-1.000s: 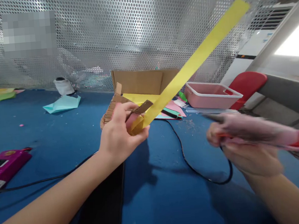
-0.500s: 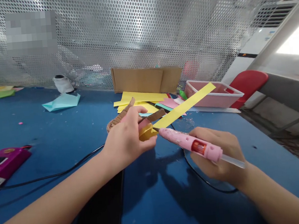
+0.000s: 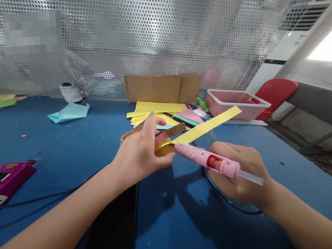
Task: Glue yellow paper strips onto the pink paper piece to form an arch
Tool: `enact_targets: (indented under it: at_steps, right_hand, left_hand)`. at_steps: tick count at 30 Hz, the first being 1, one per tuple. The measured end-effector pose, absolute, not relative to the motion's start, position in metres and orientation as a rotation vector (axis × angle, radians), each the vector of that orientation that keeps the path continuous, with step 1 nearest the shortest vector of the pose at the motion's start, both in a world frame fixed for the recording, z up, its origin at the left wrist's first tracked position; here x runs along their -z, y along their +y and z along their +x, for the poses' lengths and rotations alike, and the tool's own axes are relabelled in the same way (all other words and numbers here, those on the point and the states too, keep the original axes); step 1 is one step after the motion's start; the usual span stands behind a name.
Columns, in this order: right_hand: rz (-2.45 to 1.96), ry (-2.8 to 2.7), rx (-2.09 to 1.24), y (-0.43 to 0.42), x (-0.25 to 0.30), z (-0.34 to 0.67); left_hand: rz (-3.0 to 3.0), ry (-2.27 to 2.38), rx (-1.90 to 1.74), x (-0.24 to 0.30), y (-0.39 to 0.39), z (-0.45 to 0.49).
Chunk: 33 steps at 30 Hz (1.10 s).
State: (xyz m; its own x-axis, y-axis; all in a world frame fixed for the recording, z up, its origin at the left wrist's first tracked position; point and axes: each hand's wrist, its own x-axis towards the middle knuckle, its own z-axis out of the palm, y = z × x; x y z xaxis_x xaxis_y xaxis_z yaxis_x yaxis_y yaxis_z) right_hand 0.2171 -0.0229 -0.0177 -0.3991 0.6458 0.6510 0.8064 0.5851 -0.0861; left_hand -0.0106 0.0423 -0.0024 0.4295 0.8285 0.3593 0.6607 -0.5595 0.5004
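Observation:
My left hand (image 3: 142,149) is closed around a small craft piece made of brown cardboard (image 3: 175,130) and yellow paper; the palm hides much of it. From that piece a long yellow paper strip (image 3: 209,125) sticks out to the upper right. My right hand (image 3: 241,172) grips a pink hot glue gun (image 3: 205,157), with a clear glue stick (image 3: 251,178) poking from its back end. The gun's dark nozzle meets the yellow paper close to my left fingertips. A black cord hangs below the gun.
Yellow paper sheets (image 3: 159,106) and a cardboard panel (image 3: 157,88) are at the back, left of a pink basket (image 3: 233,105). A purple power strip (image 3: 15,178) lies left, a light blue folded paper (image 3: 69,113) beyond. A black flat object (image 3: 113,228) lies in front.
The yellow strip's free end has dropped lower. The glue gun has shifted slightly left, its nozzle still at the paper. My left hand has barely moved.

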Motion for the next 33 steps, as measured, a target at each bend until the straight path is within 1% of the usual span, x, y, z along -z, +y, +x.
enact_targets:
  at_steps: [26,30,33]
  right_hand:
    - [-1.152,-2.162,0.384,-0.024,0.016,0.217]
    - [-1.205,-2.108,0.535,-0.018,0.018,0.222]
    - [-1.188,-1.986,0.672,-0.013,0.013,0.245]
  left_hand:
    - [2.418,1.258,-0.876,0.001,0.044,-0.013]
    - [2.380,1.180,-0.876,-0.002,0.041,-0.013]
    - [2.305,1.151,-0.898,-0.006,0.039,-0.014]
